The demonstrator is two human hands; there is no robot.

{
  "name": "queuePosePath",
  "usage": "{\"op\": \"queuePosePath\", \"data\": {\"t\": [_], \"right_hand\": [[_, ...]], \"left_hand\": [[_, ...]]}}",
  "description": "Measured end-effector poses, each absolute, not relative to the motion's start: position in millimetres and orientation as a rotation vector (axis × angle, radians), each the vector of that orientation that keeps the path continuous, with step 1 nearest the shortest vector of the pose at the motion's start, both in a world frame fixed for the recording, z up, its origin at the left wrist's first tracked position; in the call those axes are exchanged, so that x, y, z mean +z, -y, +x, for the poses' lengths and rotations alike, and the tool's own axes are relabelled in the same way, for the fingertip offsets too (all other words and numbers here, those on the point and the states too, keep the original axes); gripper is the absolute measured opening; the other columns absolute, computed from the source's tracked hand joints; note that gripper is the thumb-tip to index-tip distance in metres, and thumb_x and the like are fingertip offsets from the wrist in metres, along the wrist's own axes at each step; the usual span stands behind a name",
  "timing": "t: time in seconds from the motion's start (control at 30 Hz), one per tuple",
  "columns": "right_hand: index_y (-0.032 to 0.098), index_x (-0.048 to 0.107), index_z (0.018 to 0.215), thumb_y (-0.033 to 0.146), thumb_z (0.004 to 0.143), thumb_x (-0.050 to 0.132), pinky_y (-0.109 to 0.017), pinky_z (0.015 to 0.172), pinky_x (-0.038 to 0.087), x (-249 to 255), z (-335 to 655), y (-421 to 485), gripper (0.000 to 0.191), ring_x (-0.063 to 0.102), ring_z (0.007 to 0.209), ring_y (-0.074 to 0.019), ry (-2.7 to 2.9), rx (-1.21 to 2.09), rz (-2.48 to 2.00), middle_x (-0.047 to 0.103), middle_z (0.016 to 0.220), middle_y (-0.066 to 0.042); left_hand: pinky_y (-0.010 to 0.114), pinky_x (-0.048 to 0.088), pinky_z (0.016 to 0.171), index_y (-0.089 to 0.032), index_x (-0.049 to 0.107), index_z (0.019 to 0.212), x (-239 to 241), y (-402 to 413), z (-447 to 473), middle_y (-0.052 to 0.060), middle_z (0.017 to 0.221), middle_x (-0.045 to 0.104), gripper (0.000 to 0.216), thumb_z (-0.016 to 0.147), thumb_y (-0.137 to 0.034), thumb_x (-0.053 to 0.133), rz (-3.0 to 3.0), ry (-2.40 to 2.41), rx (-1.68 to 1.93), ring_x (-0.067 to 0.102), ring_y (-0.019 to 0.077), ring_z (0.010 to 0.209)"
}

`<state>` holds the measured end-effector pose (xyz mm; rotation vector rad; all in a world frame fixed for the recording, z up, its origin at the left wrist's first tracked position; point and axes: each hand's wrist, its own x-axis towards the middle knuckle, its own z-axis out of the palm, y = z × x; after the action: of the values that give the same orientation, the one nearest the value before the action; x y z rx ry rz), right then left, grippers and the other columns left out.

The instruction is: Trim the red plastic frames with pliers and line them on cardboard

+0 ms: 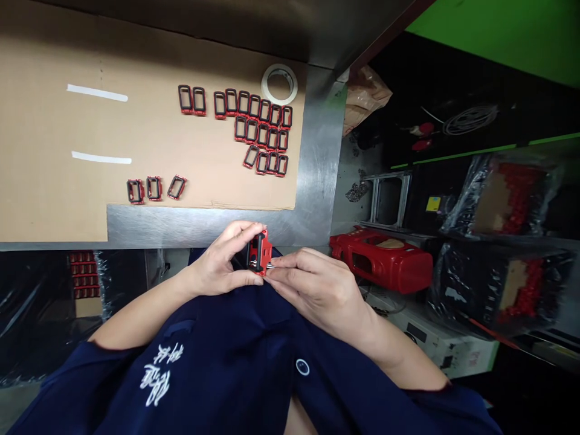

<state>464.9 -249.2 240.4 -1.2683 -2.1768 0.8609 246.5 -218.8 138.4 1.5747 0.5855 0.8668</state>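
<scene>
Gripping from nine o'clock, the nearer left hand (pixel 218 258) clamps the red-and-black frame (pixel 266 249) by both ends, its long axis running twelve to six; at four o'clock, the right hand (pixel 322 281) pinches a slim metal piece (pixel 270 266) against it.

Your left forearm (pixel 149 305) angles forward and inward, with the left hand (pixel 217 260) curved in a C-shaped grip, thumb (pixel 244 278) on the side nearer your torso (pixel 226 344). Your right forearm (pixel 403 350) angles in from the opposite side; the right hand (pixel 324 281) sets its fingertips (pixel 281 261) in a narrow pinch directed toward the left hand.
</scene>
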Motion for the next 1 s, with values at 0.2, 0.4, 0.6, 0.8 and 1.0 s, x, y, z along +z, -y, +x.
{"op": "queuePosePath", "data": {"t": [0.2,0.4,0.6,0.8,1.0], "right_hand": [[0.014,0.072,0.096,0.012,0.098,0.068,-0.027,0.072,0.059,241.0,459.9,246.0,0.005,0.067,0.080,-0.0145,2.207,0.808,-1.293,0.071,0.091,-0.004],[0.019,0.075,0.089,0.014,0.087,0.080,-0.022,0.062,0.058,223.4,462.5,242.8,0.008,0.071,0.080,-0.0146,1.568,0.926,-1.529,0.074,0.093,-0.003],[0.019,0.076,0.083,0.021,0.084,0.083,-0.022,0.057,0.054,205.6,463.9,242.9,0.008,0.070,0.076,-0.0161,1.366,1.094,-1.583,0.074,0.092,-0.006],[0.020,0.075,0.084,0.018,0.085,0.082,-0.023,0.059,0.053,209.5,461.0,239.4,0.007,0.070,0.080,-0.0156,1.465,1.045,-1.531,0.074,0.093,-0.004],[0.022,0.078,0.093,0.016,0.087,0.080,-0.030,0.074,0.057,226.2,454.6,231.6,0.009,0.068,0.084,-0.0164,1.856,0.844,-1.350,0.074,0.100,-0.004]], "left_hand": [[0.048,0.048,0.115,-0.035,0.045,0.153,131.7,227.1,247.7,0.011,0.144,0.053,0.092,0.073,-0.029,0.089,1.294,-0.611,0.897,0.054,0.0284,0.135],[0.043,0.046,0.118,-0.038,0.051,0.147,131.8,230.8,246.7,0.008,0.158,0.047,0.075,0.079,-0.035,0.085,0.726,-0.619,0.960,0.058,0.0236,0.135],[0.049,0.045,0.118,-0.036,0.047,0.148,128.6,230.2,245.4,0.011,0.163,0.040,0.081,0.077,-0.051,0.083,0.683,-0.672,0.969,0.055,0.0272,0.139],[0.046,0.047,0.117,-0.033,0.052,0.146,129.3,230.3,246.4,0.011,0.161,0.043,0.082,0.072,-0.051,0.085,0.630,-0.714,0.954,0.057,0.0270,0.137],[0.042,0.050,0.114,-0.038,0.048,0.149,130.9,229.4,244.1,0.008,0.159,0.046,0.079,0.080,-0.036,0.084,0.775,-0.615,0.938,0.057,0.0243,0.136]]}}
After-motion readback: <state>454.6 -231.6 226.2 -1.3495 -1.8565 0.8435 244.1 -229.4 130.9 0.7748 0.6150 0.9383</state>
